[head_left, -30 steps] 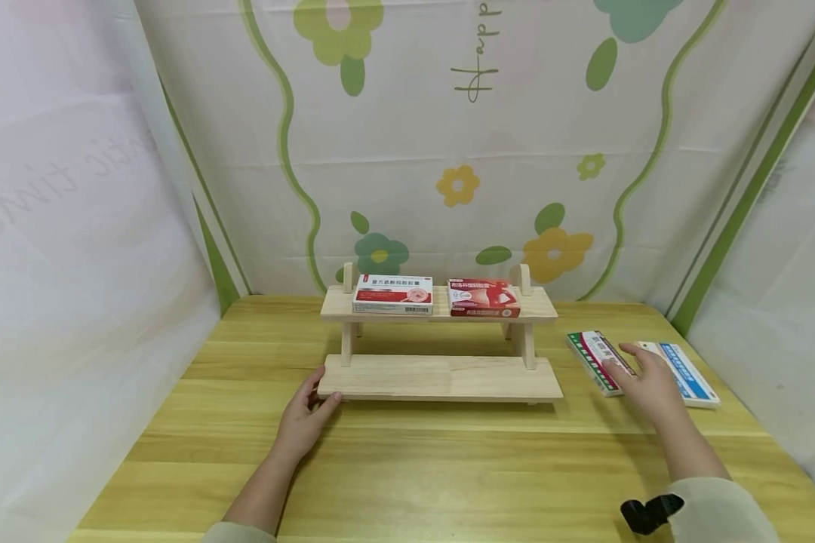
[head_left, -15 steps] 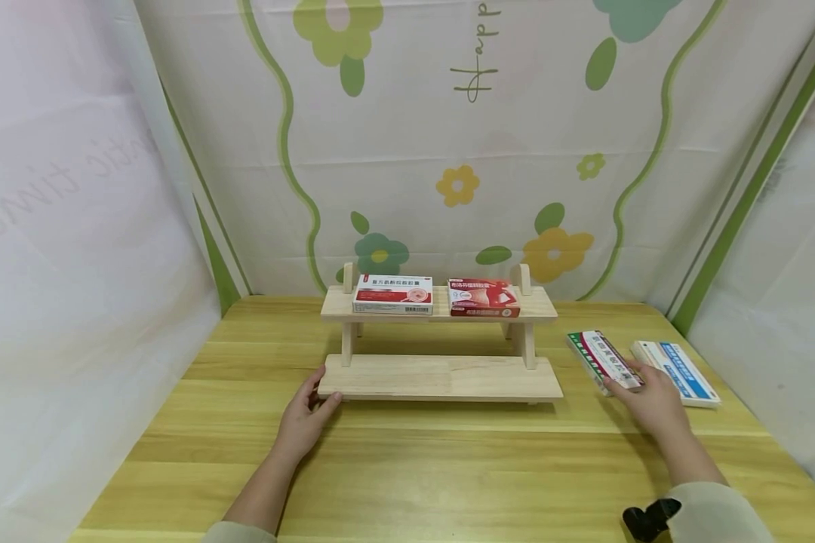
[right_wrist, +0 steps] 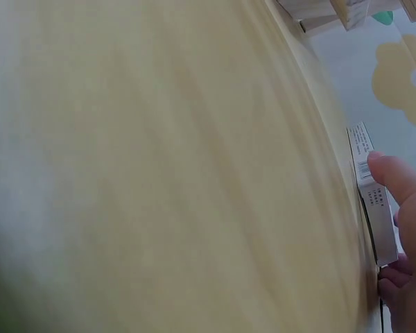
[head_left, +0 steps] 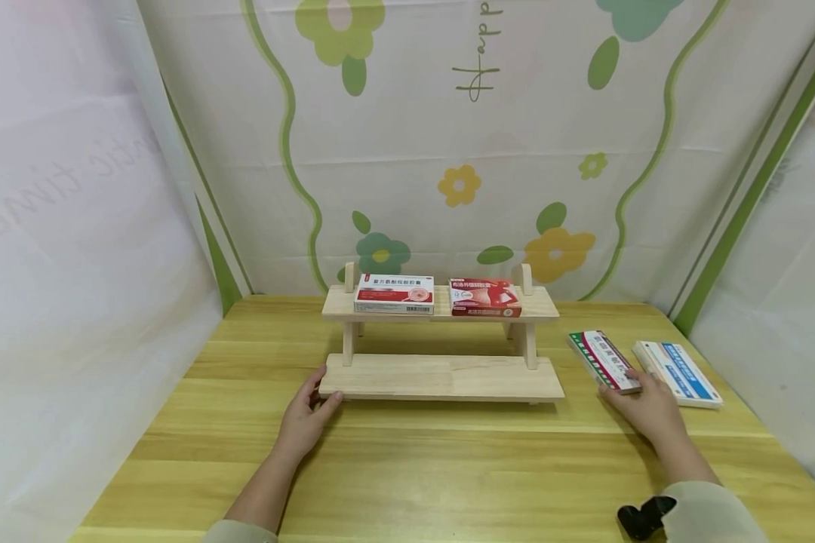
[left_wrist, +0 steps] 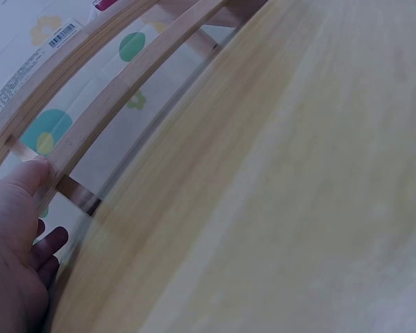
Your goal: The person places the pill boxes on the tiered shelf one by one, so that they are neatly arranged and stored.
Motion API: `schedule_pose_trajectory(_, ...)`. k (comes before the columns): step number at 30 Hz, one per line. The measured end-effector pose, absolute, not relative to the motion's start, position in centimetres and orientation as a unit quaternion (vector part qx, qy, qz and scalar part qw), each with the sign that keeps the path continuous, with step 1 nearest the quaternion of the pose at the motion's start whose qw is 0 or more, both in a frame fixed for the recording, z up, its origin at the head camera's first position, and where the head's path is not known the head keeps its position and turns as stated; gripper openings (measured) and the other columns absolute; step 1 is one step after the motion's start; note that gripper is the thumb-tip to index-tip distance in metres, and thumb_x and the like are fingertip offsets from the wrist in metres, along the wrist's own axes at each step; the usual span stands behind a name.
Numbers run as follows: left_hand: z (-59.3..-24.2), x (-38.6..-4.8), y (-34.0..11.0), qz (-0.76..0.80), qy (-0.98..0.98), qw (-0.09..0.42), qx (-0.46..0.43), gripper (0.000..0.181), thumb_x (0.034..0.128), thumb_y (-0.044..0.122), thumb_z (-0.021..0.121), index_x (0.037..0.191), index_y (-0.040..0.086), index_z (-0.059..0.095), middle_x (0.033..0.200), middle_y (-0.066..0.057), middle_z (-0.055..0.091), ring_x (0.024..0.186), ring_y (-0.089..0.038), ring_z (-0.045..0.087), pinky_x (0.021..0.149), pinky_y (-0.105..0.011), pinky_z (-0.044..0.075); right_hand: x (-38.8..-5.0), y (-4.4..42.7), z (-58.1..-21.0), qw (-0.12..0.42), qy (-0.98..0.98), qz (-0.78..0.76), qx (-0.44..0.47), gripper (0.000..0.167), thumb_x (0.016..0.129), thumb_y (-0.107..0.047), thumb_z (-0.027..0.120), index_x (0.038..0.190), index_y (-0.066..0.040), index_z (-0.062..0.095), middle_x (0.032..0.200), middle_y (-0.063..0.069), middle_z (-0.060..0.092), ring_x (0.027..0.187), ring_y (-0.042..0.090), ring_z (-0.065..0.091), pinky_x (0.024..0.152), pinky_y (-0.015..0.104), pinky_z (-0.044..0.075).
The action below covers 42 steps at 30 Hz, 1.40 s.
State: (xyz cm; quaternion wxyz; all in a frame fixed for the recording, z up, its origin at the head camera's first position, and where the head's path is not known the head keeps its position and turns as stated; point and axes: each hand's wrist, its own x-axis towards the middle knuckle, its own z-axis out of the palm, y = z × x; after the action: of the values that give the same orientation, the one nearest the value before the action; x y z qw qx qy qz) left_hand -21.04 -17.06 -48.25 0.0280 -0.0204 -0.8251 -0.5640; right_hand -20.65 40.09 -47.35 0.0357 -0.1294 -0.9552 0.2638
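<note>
My left hand [head_left: 303, 426] holds the left end of the two-tier wooden display stand [head_left: 441, 377], thumb on the lower shelf's front edge. In the left wrist view the thumb of the left hand [left_wrist: 14, 243] touches the shelf end [left_wrist: 83, 135], fingers curled below. On the table at right, my right hand [head_left: 652, 411] pinches the near end of a white, green and maroon medicine box [head_left: 603, 358]. The right wrist view shows the thumb of the right hand [right_wrist: 409, 222] along the side of this medicine box [right_wrist: 374, 198], fingers at its end.
A white-and-red medicine box [head_left: 394, 292] and a red medicine box [head_left: 484, 297] lie on the upper shelf. Just right of the pinched box lies a white-and-blue medicine box [head_left: 679, 373]. Printed cloth [head_left: 394, 136] encloses the wooden table [head_left: 435, 483] at the back and sides.
My right hand has come down from above the green and maroon box, and its thumb and fingers have closed on the box's near end. The left hand and the stand have stayed put.
</note>
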Motion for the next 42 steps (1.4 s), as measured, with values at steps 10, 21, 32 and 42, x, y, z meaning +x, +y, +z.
schedule_pose_trajectory(10, -48.4, -21.2, -17.1, -0.565, -0.824, 0.026, -0.021, 0.072, 0.0946, 0.038, 0.064, 0.154, 0.014, 0.031, 0.158, -0.018, 0.031, 0.134, -0.038, 0.045, 0.103, -0.047, 0.045, -20.7, 39.6, -47.1, 0.031, -0.952, 0.260, -0.157, 0.098, 0.088, -0.066, 0.056, 0.146, 0.008, 0.030, 0.144, 0.045, 0.024, 0.128, 0.061, 0.027, 0.099, 0.070, 0.032)
schedule_pose_trajectory(21, -48.5, -21.2, -17.1, -0.569, -0.821, 0.026, -0.022, 0.072, 0.0944, 0.038, 0.065, 0.154, 0.014, 0.031, 0.158, -0.018, 0.031, 0.136, -0.038, 0.044, 0.105, -0.048, 0.043, -20.7, 39.4, -47.3, 0.046, -0.941, 0.282, -0.183, 0.093, 0.091, -0.062, 0.056, 0.146, 0.008, 0.031, 0.144, 0.044, 0.026, 0.129, 0.058, 0.028, 0.102, 0.068, 0.030)
schedule_pose_trajectory(32, -48.5, -21.2, -17.1, -0.566, -0.824, 0.027, -0.020, 0.072, 0.0946, 0.038, 0.064, 0.154, 0.014, 0.031, 0.158, -0.018, 0.031, 0.137, -0.039, 0.043, 0.107, -0.050, 0.042, -20.0, 39.2, -45.8, 0.080, -0.928, 0.311, -0.189, 0.091, 0.090, -0.064, 0.054, 0.149, 0.003, 0.032, 0.148, 0.043, 0.020, 0.132, 0.062, 0.023, 0.101, 0.072, 0.028)
schedule_pose_trajectory(42, -48.3, -21.2, -17.2, -0.572, -0.820, 0.022, -0.022, 0.073, 0.0944, 0.038, 0.064, 0.154, 0.014, 0.030, 0.159, -0.018, 0.028, 0.138, -0.040, 0.040, 0.109, -0.052, 0.040, -19.2, 38.8, -42.3, 0.140, -0.921, 0.326, -0.162, 0.083, 0.092, -0.054, 0.058, 0.149, 0.002, 0.034, 0.147, 0.042, 0.024, 0.128, 0.061, 0.029, 0.094, 0.071, 0.031)
